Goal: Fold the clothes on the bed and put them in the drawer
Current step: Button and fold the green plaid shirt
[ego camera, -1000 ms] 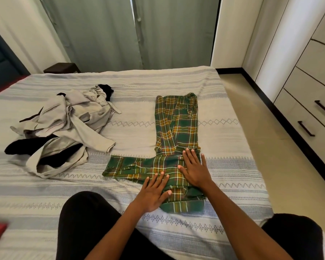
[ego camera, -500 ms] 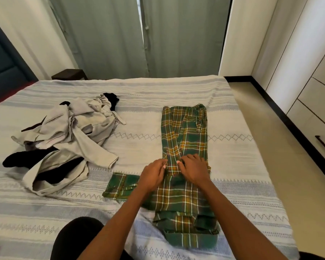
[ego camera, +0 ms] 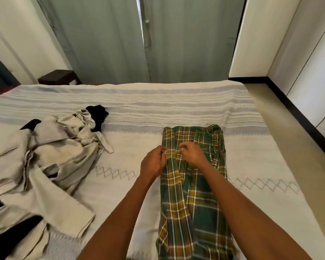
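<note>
A green and yellow plaid shirt [ego camera: 193, 199] lies lengthwise on the bed [ego camera: 176, 109], folded into a narrow strip. A sleeve runs up along its left side. My left hand [ego camera: 154, 162] and my right hand [ego camera: 192, 153] sit side by side near the shirt's far end, each pinching the end of that sleeve between thumb and fingers. A heap of unfolded beige clothes [ego camera: 45, 162] with black garments [ego camera: 98, 115] mixed in lies on the left half of the bed.
Grey curtains [ego camera: 144, 38] hang beyond the bed's far edge. A dark bedside table [ego camera: 58, 77] stands at the back left. White wardrobe fronts [ego camera: 311, 72] line the right wall, across a strip of beige floor [ego camera: 293, 132].
The sleeve that stuck out to the left has been brought up along the shirt. Both hands moved from the shirt's middle toward its far end, and the view moved forward over the bed.
</note>
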`<state>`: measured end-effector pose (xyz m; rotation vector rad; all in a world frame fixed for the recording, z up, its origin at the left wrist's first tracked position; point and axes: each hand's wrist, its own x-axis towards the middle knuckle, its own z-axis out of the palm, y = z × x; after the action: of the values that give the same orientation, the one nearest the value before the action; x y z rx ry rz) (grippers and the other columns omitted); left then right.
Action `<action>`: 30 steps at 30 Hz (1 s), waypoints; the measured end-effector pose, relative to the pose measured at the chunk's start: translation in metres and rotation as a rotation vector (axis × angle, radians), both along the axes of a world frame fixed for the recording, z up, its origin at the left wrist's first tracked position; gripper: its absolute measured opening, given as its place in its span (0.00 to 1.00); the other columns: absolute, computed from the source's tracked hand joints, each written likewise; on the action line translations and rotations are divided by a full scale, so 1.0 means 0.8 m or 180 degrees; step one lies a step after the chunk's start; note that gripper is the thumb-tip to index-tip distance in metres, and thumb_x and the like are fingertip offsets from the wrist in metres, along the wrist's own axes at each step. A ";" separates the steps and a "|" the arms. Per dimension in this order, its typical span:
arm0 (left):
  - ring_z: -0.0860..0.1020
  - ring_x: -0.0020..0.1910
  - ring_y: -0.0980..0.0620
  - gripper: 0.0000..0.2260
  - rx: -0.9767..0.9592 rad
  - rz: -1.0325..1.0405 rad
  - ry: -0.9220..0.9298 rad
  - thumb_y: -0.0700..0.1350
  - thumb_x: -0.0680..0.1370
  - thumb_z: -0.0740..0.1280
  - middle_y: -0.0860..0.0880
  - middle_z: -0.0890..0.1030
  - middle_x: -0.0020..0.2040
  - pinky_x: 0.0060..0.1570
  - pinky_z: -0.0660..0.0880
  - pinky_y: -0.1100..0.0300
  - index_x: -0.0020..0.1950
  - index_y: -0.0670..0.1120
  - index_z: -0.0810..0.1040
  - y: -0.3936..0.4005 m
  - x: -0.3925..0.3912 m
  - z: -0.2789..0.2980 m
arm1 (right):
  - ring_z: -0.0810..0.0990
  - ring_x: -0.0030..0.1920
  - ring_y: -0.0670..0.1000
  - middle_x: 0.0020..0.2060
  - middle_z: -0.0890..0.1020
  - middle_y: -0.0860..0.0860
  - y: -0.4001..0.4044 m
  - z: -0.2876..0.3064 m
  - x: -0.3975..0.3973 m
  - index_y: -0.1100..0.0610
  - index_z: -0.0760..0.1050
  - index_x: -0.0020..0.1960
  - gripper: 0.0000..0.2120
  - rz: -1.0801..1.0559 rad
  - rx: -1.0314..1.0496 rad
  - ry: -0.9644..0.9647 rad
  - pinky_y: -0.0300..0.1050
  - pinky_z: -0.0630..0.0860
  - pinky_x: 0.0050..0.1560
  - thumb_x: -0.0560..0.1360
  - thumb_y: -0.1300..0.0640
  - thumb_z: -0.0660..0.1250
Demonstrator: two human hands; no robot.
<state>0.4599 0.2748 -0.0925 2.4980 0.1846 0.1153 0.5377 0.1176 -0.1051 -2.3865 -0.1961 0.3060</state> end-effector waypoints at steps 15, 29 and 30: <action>0.71 0.69 0.48 0.33 -0.0416 -0.0713 0.0379 0.27 0.76 0.57 0.48 0.65 0.77 0.68 0.67 0.57 0.79 0.49 0.61 0.087 0.210 -0.011 | 0.77 0.39 0.49 0.46 0.80 0.50 0.068 -0.016 0.152 0.48 0.71 0.50 0.06 0.0367 0.0930 0.0374 0.50 0.77 0.40 0.78 0.55 0.68; 0.77 0.53 0.44 0.13 0.1391 -0.1068 0.0639 0.53 0.79 0.62 0.45 0.80 0.56 0.46 0.72 0.53 0.57 0.48 0.76 0.043 0.305 -0.023 | 0.83 0.51 0.57 0.53 0.83 0.59 0.001 0.013 0.203 0.56 0.78 0.59 0.13 0.0038 0.0609 0.0959 0.55 0.83 0.53 0.76 0.63 0.70; 0.78 0.53 0.43 0.13 0.1534 -0.0986 0.0645 0.52 0.79 0.62 0.44 0.81 0.56 0.46 0.72 0.53 0.60 0.47 0.75 0.038 0.307 -0.027 | 0.84 0.48 0.57 0.53 0.83 0.59 -0.001 0.010 0.206 0.58 0.78 0.60 0.13 0.0056 0.0310 0.0763 0.55 0.83 0.52 0.76 0.64 0.68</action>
<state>0.7052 0.3054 -0.1144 2.9808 -0.1711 -0.2513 0.7023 0.1167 -0.0973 -2.2305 -0.1176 0.5738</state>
